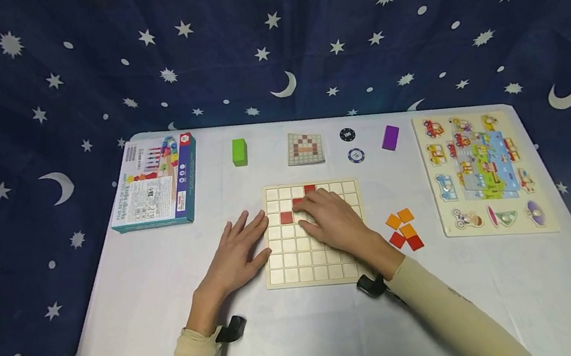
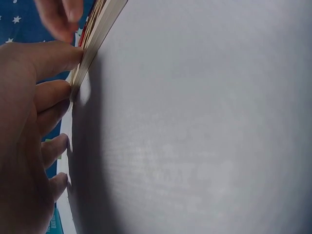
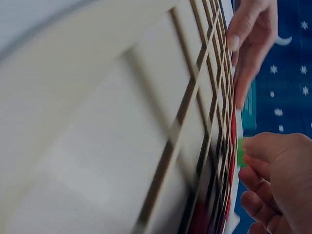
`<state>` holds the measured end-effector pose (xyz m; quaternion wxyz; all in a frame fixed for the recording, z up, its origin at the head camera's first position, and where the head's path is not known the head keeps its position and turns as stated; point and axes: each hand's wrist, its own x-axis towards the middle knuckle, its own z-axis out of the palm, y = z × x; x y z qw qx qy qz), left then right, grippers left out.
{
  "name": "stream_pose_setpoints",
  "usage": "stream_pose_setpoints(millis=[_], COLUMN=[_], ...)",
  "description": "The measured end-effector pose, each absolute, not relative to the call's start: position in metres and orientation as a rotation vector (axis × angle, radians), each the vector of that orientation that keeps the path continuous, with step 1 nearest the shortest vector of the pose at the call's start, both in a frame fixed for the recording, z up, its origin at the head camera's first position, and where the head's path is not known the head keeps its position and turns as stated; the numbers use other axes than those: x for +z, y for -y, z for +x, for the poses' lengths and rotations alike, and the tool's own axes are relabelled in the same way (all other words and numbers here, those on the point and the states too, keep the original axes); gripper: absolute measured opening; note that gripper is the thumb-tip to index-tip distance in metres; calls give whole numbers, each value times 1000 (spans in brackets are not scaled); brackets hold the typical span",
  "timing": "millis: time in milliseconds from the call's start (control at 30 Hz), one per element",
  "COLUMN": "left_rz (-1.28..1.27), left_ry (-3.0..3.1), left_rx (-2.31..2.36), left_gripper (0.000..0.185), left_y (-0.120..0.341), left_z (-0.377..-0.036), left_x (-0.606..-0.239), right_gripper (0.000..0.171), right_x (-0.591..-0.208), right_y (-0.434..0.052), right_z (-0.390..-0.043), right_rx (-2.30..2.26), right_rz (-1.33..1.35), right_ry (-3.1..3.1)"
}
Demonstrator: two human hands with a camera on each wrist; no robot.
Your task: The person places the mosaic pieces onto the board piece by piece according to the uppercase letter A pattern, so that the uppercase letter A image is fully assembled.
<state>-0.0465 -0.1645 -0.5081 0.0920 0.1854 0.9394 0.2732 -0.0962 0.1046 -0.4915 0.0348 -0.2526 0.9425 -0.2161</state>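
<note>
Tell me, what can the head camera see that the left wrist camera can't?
Only the head view shows the loose orange and red tiles, the green block, the purple block, the pattern card, the box and the vehicle puzzle. Only the left wrist view shows the left hand's fingertips touching the grid board's edge from close up. Both show the left hand, the right hand and the white table.
</note>
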Motion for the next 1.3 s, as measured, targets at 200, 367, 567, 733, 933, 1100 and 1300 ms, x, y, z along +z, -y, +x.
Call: stream_pose_setpoints(millis=[200, 367, 567, 733, 933, 1100, 1300], left_rz=[549, 555, 560, 561, 547, 544, 546], left_ry=[-2798, -2800, -2804, -2810, -2807, -2802, -2803], left_rx=[806, 805, 800, 803, 811, 808, 807], left_gripper=[72, 71, 71, 71, 71, 70, 71], left_y=[164, 164, 164, 163, 163, 162, 162], left_z=[-47, -47, -47, -46, -46, -46, -46], left_x=[-509, -509, -510, -510, -509, -508, -508], right_gripper=[30, 30, 33, 38, 41, 41, 31], right_x=[-492, -493, -498, -499, -499, -501, -501], right_y=[-157, -196, -231, -251, -266, -275, -277], right_z=[-83, -66, -40, -25, -20, -19, -21], right_rx=[-735, -758, -730, -684, -633, -519, -477], right_rz=[-684, -633, -669, -715, -748, -873, -948], right_ry=[-2969, -3030, -3086, -3100, -3118, -3069, -3078])
